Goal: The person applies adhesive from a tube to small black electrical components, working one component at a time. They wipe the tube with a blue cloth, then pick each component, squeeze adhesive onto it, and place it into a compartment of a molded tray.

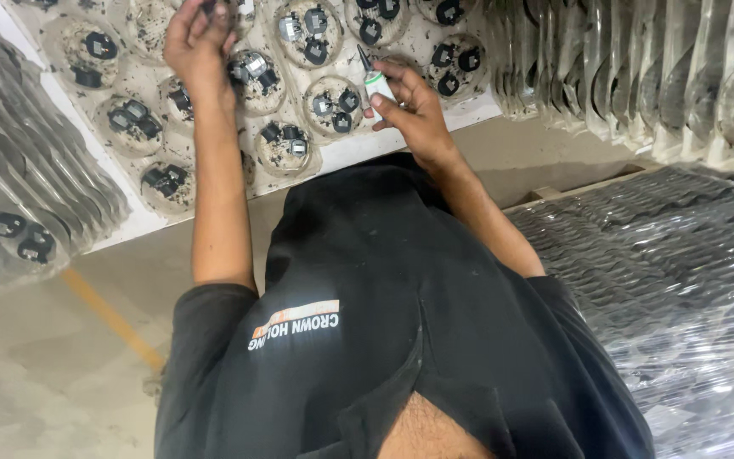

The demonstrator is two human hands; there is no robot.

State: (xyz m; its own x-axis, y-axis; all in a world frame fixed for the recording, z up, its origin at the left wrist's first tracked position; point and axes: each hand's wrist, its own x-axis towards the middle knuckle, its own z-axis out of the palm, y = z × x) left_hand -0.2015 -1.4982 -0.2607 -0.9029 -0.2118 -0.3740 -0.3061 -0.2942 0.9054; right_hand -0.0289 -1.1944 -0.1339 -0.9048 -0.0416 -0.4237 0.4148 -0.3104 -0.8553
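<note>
My left hand [195, 42] reaches out over a white tray [358, 149] of round recesses, its fingers pinched on a small dark part [209, 8] at the top edge of the view. My right hand [415, 109] is closed around a small white and green tube with a dark pointed nozzle [371, 75], tip pointing up over the tray. Each recess holds two or three small black and grey parts [285, 140]. My black shirt [401, 323] fills the lower middle of the view.
Stacks of clear plastic trays stand at the left [10, 195] and along the upper right [664, 76]. A stack wrapped in shiny film [681, 272] lies at the right. A concrete floor with a yellow line [112, 319] shows at the lower left.
</note>
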